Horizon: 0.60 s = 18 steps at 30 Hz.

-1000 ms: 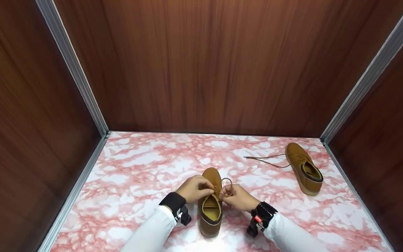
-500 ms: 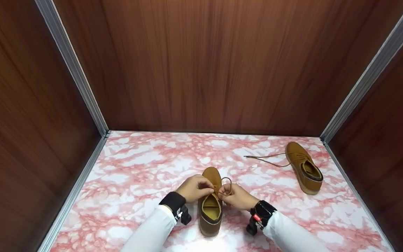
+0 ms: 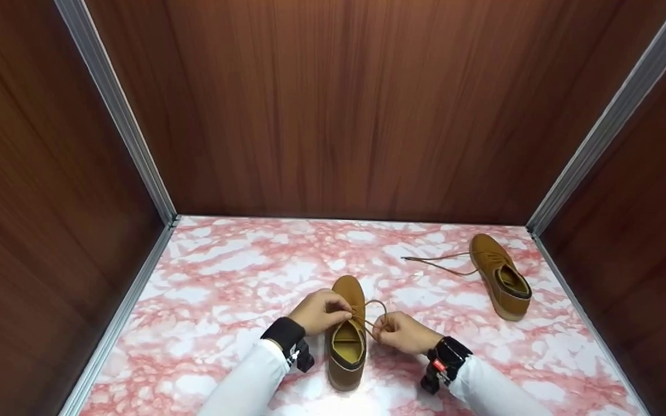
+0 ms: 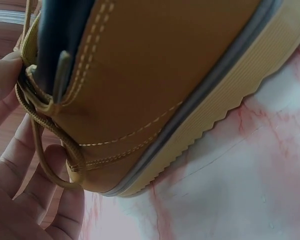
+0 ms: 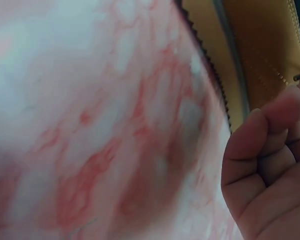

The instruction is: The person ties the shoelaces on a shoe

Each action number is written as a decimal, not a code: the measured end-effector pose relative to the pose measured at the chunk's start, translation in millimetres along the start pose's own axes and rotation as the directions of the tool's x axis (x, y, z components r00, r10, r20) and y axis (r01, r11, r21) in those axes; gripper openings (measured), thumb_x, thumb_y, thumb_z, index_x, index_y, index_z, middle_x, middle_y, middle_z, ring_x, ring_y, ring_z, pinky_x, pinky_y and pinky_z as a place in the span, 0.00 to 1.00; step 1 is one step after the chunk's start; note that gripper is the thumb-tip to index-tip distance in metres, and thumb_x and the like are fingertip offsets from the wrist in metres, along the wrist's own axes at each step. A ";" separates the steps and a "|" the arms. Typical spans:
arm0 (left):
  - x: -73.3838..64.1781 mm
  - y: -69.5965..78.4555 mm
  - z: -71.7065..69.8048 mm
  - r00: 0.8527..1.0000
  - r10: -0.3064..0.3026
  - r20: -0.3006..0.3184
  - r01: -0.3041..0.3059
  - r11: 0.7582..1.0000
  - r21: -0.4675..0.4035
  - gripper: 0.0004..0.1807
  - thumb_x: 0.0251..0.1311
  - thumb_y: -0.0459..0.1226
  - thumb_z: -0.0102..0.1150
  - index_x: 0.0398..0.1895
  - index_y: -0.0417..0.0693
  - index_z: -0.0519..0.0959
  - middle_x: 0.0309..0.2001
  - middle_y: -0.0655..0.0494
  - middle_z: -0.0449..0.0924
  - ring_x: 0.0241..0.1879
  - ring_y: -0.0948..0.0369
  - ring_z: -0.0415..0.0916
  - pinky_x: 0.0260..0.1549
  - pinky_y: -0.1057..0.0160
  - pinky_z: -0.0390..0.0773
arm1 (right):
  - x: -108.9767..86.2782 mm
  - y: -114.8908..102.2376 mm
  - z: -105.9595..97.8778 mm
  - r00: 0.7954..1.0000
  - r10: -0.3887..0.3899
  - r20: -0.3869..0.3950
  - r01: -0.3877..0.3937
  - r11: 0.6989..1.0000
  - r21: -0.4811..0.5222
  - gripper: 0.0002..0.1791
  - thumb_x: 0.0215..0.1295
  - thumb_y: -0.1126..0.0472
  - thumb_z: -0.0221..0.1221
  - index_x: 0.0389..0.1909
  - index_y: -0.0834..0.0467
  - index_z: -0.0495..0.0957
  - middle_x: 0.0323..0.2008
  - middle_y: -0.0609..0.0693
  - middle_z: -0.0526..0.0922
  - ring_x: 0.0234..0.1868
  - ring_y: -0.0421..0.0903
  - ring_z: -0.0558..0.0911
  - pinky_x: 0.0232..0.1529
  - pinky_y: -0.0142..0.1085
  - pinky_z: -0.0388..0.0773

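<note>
While the red label [image 3: 439, 365] on the right wrist strap [image 3: 453, 352] carries marks too small to read, the tan shoe [image 3: 347, 346] stands upright on the marbled bench [image 3: 194, 323], toe at 12 o'clock. The left hand [image 3: 321, 312], at the shoe's 10 o'clock, pinches the lace [image 4: 45, 123] beside the eyelets. The right hand [image 3: 403, 332], at 3 o'clock, pinches the lace just beside the shoe. The shoe has a smooth upper, pale double stitching, a dark collar, a yellow lining and a light serrated sole. A second shoe [image 3: 500, 277] stands well apart, at 2 o'clock.
</note>
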<state>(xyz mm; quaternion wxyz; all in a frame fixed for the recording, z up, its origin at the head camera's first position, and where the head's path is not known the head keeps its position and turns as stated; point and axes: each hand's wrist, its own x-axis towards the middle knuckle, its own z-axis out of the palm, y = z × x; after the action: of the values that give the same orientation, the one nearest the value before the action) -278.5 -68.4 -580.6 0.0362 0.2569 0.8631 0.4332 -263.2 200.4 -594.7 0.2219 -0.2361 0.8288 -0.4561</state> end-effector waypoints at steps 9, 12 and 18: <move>-8.0 -10.5 -6.6 0.997 -0.072 0.008 0.072 0.994 -0.082 0.13 0.71 0.45 0.65 0.51 0.49 0.85 0.47 0.54 0.86 0.50 0.58 0.82 0.56 0.55 0.80 | -1.6 0.5 -7.6 1.000 0.006 0.012 -0.007 0.996 0.087 0.09 0.68 0.65 0.61 0.43 0.68 0.78 0.27 0.44 0.79 0.25 0.36 0.75 0.27 0.27 0.74; -11.4 -17.1 -10.4 0.992 -0.121 0.025 0.123 0.985 -0.125 0.16 0.73 0.44 0.62 0.56 0.45 0.82 0.46 0.52 0.85 0.45 0.61 0.81 0.49 0.61 0.81 | -1.1 -1.3 -12.6 1.000 0.019 -0.001 -0.019 0.988 0.156 0.11 0.70 0.62 0.62 0.45 0.68 0.77 0.28 0.43 0.78 0.26 0.38 0.76 0.30 0.30 0.77; -18.0 -26.8 -16.5 0.973 -0.196 0.122 0.216 0.960 -0.177 0.14 0.69 0.37 0.63 0.53 0.40 0.81 0.34 0.52 0.82 0.28 0.62 0.75 0.26 0.71 0.75 | 0.1 -5.5 -21.9 0.999 0.047 -0.003 -0.043 0.944 0.327 0.13 0.76 0.59 0.58 0.45 0.67 0.75 0.30 0.44 0.78 0.30 0.39 0.77 0.37 0.34 0.80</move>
<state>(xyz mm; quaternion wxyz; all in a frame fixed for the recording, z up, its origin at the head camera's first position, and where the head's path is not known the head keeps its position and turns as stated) -278.7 -102.1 -593.7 0.1500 0.1831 0.8371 0.4932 -275.0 212.0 -579.3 0.2641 -0.1747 0.7480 -0.5833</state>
